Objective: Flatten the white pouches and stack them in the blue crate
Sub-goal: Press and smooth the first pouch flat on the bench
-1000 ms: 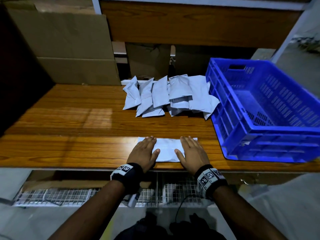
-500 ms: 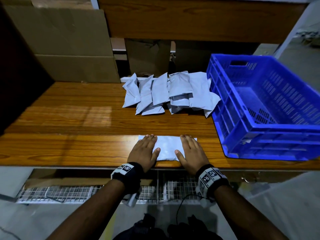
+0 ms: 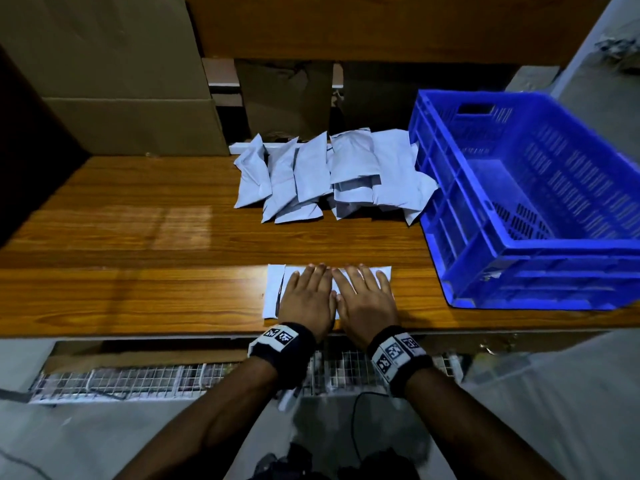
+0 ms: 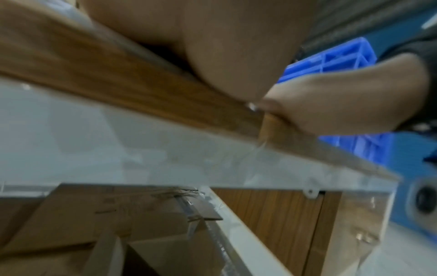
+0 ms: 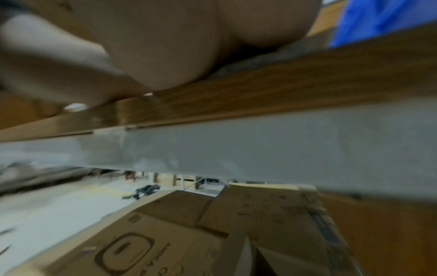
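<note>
A white pouch (image 3: 273,292) lies flat near the front edge of the wooden table (image 3: 138,258). My left hand (image 3: 309,296) and right hand (image 3: 363,296) press on it palm down, side by side, fingers straight and nearly touching. Both hands cover most of the pouch; only its left end and right corner show. Several more white pouches (image 3: 329,174) lie in a loose heap at the back of the table. The blue crate (image 3: 519,247) stands on the right, and its floor looks bare. The wrist views show only blurred palms (image 4: 236,46) at the table edge (image 5: 260,89).
Cardboard boxes (image 3: 114,74) stand at the back left, and a wooden shelf panel (image 3: 381,26) runs overhead. Below the table edge sit a wire rack (image 3: 138,379) and more cartons (image 5: 177,242). The heap of pouches touches the crate's left wall.
Both hands have slid inward along the pouch from its two ends and now meet at its middle. The pouch's left end has come into view.
</note>
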Demonstrator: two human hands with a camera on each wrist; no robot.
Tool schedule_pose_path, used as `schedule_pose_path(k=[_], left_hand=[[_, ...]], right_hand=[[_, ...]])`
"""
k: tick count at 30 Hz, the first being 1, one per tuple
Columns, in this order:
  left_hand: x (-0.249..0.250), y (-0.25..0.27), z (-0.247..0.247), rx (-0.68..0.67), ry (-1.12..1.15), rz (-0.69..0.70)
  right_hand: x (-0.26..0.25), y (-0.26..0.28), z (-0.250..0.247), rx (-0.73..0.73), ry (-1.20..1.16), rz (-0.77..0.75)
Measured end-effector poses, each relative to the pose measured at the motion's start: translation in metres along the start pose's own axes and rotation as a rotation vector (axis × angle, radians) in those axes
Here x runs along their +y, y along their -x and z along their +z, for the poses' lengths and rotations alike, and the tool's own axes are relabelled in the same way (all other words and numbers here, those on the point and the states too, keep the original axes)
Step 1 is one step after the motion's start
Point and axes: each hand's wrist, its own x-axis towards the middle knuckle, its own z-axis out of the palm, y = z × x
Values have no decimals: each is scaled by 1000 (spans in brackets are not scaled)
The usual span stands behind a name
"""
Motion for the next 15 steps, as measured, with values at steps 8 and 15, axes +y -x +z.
schedule_pose_path(k=[8, 15], left_hand=[[-1, 0, -4, -30, 8, 20], [-36, 5, -30, 70, 84, 1]], right_hand=[[-2, -3, -7, -127, 4, 15], [19, 0, -22, -178, -81, 47]])
